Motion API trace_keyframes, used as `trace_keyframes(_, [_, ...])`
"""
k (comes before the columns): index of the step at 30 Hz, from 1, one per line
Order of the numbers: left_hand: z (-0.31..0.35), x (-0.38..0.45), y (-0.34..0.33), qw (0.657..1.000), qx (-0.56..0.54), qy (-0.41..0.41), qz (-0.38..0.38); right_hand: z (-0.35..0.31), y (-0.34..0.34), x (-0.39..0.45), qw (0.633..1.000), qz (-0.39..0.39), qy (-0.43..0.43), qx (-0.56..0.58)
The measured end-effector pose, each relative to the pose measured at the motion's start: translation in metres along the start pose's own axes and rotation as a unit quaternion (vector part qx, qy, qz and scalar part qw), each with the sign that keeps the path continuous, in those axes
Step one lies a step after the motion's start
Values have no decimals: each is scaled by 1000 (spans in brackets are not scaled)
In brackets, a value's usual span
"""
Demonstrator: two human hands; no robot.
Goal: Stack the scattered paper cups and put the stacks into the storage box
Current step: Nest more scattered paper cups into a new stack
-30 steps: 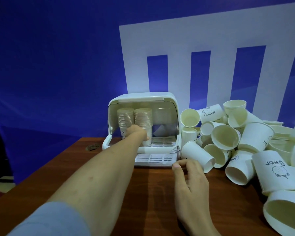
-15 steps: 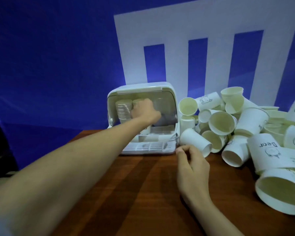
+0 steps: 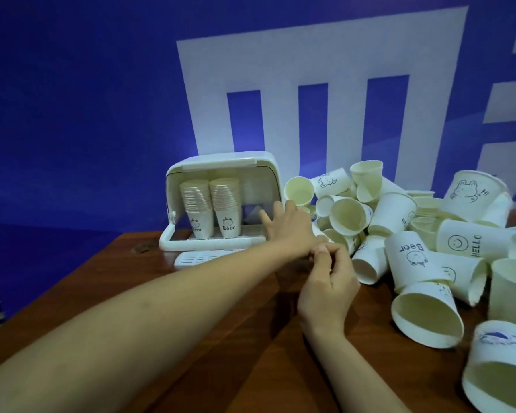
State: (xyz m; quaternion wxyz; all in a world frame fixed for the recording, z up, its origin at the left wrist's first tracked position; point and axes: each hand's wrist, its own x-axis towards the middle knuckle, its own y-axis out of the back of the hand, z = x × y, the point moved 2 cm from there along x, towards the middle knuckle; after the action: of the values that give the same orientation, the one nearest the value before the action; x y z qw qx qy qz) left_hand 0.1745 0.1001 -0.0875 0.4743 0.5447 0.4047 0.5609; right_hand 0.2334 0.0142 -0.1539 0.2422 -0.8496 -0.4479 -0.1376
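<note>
Several cups behind left hand

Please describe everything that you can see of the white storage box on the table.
The storage box is white plastic with rounded corners and a domed top. Its front stands open, so the inside shows. It sits upright on the wooden table, left of the cup pile. Two stacks of paper cups stand inside on the left, marked "Bear"; the right part holds none. A slotted tray juts out below the front. The left hand, fingers spread, is before its right edge; contact is unclear.
</note>
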Motion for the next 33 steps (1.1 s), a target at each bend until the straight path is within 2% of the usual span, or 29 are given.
trace_keyframes(5, [-20,-31,24,969,-216,-12,116,-9,5,10,999,33,13,5])
trace_keyframes(8, [-49,-66,30,956,-257,-45,134,-12,6,16,998,1,44,-41])
trace_keyframes(11, [-73,-99,23,960,-252,-41,115,-12,9,26,983,-37,95,-155])
trace_keyframes(13, [-84,-115,12,960,-256,-37,107,-12,13,30,947,-68,124,-287])
trace_keyframes(16, [-92,-125,-5,944,-306,-35,120,-19,12,27,848,-143,145,-490])
trace_keyframes(18, [-93,-128,-15,929,-342,-26,138,-30,13,27,790,-170,152,-569])
trace_keyframes(19, [-92,-130,-21,922,-356,-26,151,-36,16,31,772,-164,154,-594])
trace_keyframes(22, [-89,-135,-38,908,-378,-64,170,-52,33,54,745,-122,119,-645])
trace_keyframes(25, [-87,-138,-44,911,-360,-116,163,-48,59,78,688,-130,-9,-714])
trace_keyframes(27, [-88,-139,-44,911,-358,-127,161,-39,69,83,687,-135,-70,-710])
trace_keyframes(29, [-87,-141,-44,910,-362,-132,153,-33,72,83,692,-125,-74,-707])
trace_keyframes(33, [-86,-141,-44,910,-366,-134,140,-43,66,79,666,-100,-20,-739])
